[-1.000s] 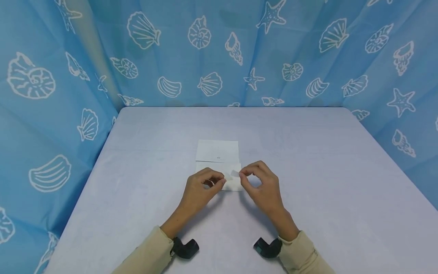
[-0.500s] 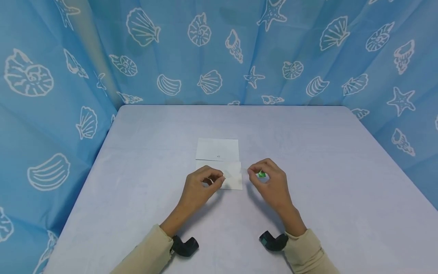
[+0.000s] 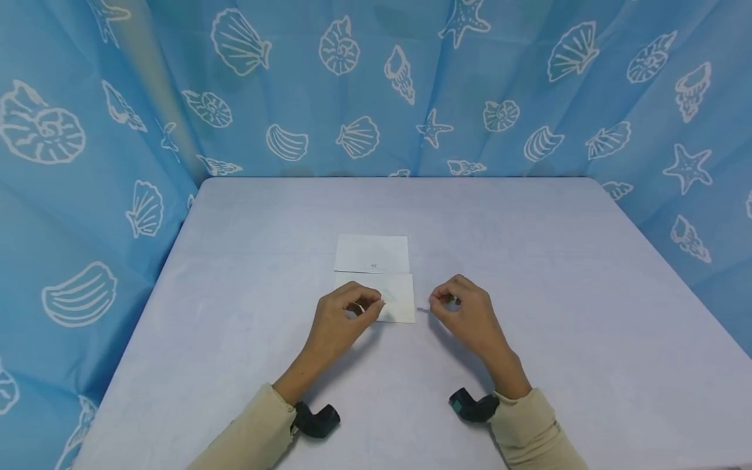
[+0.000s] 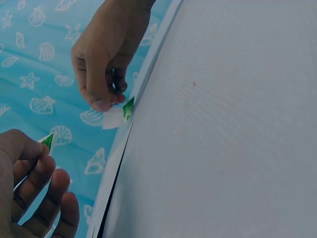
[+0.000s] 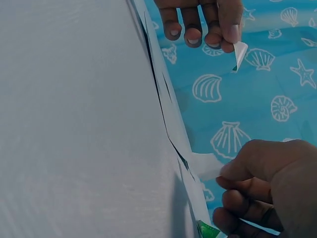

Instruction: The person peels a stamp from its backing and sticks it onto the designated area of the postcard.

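Note:
My left hand [image 3: 346,313] is over the lower white paper sheet [image 3: 399,307], thumb and forefinger pinching a small pointed scrap [image 4: 48,142], white with green; its other fingers are loosely bent in the left wrist view. To the right of that sheet, my right hand [image 3: 470,320] pinches a thin whitish strip [image 5: 207,164]. A glossy green piece [image 4: 128,109] shows beside the strip, by the right hand's fingers; whether the two are joined cannot be told. A gap separates the hands.
Just beyond the lower sheet lies another white paper sheet [image 3: 371,251] with a small dark mark. Both lie on a pale cloth-covered table [image 3: 564,274]. A blue shell-print curtain [image 3: 399,91] hangs around it. Black devices [image 3: 317,421] are worn at both wrists.
My right hand has moved right, away from the left hand, with the strip in its fingers. The left hand has stayed nearly in place and keeps its pinch.

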